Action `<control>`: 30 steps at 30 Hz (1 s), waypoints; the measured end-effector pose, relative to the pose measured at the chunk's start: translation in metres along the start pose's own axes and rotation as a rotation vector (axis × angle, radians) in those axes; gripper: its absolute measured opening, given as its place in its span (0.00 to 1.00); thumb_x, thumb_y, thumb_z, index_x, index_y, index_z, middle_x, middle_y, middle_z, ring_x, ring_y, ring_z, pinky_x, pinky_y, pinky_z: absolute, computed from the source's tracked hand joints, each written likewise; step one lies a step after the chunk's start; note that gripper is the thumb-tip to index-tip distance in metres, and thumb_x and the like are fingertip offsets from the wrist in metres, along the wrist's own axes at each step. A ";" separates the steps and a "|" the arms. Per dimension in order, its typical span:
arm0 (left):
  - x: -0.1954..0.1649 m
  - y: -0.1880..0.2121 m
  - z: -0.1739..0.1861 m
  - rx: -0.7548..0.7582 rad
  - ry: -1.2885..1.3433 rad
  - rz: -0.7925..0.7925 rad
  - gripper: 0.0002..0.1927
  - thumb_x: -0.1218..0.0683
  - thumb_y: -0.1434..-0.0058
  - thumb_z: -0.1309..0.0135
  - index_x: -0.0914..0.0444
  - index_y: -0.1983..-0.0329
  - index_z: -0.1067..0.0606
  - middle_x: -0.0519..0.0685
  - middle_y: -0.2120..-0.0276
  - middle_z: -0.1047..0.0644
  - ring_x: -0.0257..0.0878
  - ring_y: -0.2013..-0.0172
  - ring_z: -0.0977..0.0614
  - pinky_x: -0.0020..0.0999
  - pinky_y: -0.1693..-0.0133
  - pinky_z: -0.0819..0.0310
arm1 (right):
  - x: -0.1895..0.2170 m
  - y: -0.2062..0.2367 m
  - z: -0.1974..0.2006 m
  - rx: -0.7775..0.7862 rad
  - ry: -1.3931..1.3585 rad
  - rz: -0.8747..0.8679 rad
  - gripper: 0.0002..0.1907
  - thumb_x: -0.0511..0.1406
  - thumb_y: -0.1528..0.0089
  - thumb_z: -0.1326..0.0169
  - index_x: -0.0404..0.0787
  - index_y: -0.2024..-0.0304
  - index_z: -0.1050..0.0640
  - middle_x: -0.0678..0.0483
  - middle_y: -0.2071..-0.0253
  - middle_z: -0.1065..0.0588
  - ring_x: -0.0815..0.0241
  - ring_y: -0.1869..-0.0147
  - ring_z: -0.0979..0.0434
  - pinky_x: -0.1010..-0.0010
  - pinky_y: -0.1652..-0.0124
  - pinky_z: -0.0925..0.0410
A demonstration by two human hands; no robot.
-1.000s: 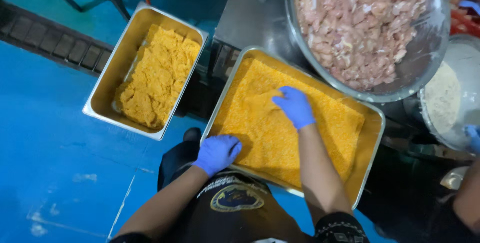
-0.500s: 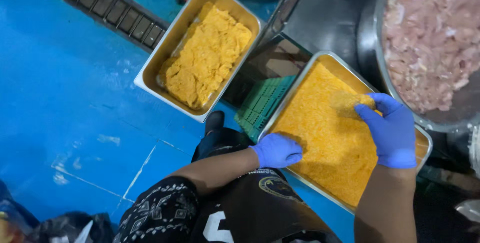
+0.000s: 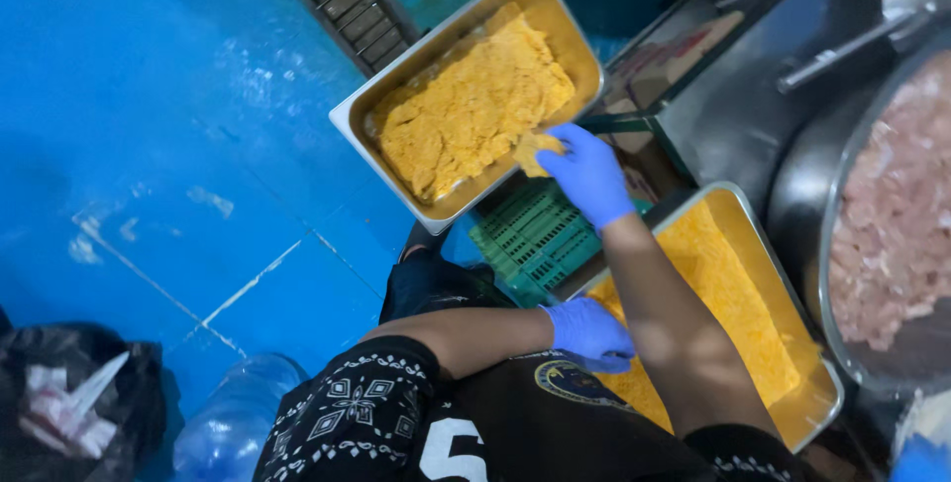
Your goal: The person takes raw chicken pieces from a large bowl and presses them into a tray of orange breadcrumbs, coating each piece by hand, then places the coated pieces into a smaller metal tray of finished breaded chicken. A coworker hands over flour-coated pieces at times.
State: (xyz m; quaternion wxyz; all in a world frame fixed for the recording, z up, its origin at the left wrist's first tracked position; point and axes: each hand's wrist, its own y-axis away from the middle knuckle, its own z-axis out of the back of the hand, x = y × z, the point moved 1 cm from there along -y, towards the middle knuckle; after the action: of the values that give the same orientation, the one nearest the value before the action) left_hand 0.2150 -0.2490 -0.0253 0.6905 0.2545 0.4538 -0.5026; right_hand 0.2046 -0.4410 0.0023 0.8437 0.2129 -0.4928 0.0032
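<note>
The right hand (image 3: pixel 586 173), in a blue glove, closes its fingers around one breaded piece (image 3: pixel 535 150) and holds it over the near rim of the steel tray of coated pieces (image 3: pixel 396 96), which serves as the reference point here. That tray is roughly two-thirds covered with coated pieces; bare metal shows along its left rim and lower corner, so room remains. The crumb tray (image 3: pixel 822 413) sits well to the lower right of it, with the left hand (image 3: pixel 586 331) resting loosely curled at its near edge, gripping nothing visible. The large bowl of raw meat (image 3: pixel 897 244), far right of the reference tray, is well filled, so by this evidence much work remains. A green crate (image 3: pixel 535 239) lies just below the reference tray. The blue floor (image 3: pixel 149 145) to its left offers open room.
</note>
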 end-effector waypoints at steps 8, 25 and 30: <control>0.039 -0.017 -0.010 -0.418 0.056 -0.298 0.16 0.43 0.43 0.48 0.55 0.58 0.21 0.54 0.57 0.20 0.53 0.54 0.19 0.49 0.51 0.24 | 0.000 -0.124 -0.084 0.069 0.309 0.170 0.21 0.41 0.43 0.36 0.40 0.49 0.21 0.47 0.59 0.21 0.54 0.58 0.20 0.64 0.55 0.27; -0.043 -0.038 -0.014 0.177 -0.128 -0.033 0.12 0.46 0.40 0.52 0.52 0.70 0.20 0.52 0.66 0.19 0.53 0.65 0.17 0.53 0.65 0.24 | -0.140 0.281 0.082 -0.726 0.552 -0.220 0.20 0.43 0.35 0.42 0.41 0.44 0.21 0.44 0.44 0.21 0.45 0.37 0.23 0.57 0.38 0.31; -0.069 -0.064 -0.025 0.070 -0.018 -0.069 0.09 0.47 0.36 0.48 0.53 0.64 0.22 0.50 0.66 0.19 0.51 0.63 0.17 0.47 0.61 0.24 | -0.207 0.358 0.060 -0.505 0.682 -0.472 0.49 0.53 0.44 0.41 0.44 0.26 0.41 0.38 0.24 0.49 0.36 0.21 0.51 0.45 0.32 0.52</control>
State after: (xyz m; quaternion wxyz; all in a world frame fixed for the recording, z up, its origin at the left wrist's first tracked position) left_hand 0.1410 -0.2198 0.0304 0.6675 0.2581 0.4384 -0.5438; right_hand -0.0291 -0.0951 -0.0170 0.9601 0.0940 -0.1116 -0.2384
